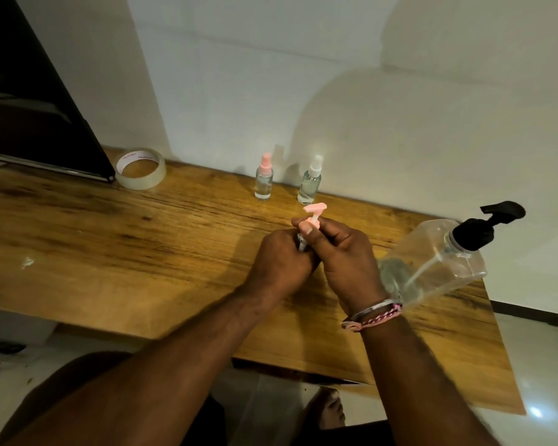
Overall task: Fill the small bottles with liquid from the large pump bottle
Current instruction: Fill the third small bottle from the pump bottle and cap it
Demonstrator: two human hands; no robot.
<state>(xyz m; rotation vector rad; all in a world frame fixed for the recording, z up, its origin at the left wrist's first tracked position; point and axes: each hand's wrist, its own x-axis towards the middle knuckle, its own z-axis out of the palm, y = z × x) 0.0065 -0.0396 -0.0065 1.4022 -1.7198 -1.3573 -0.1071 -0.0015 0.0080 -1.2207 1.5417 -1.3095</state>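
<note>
Over the wooden table (142, 239), both hands work one small bottle (301, 245).
The left hand (279, 263) wraps its body; the right hand (342, 252) pinches the pink pump cap (314, 217) pointing up, with the large pump bottle (432, 265) just right.

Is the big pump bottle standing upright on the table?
No, the large pump bottle lies tilted on the wooden table, its black pump head pointing up and to the right.

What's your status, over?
Left hand grips small bottle body, right hand pinches its pink pump cap. Large clear pump bottle beside right wrist. Nothing blocking.
</note>
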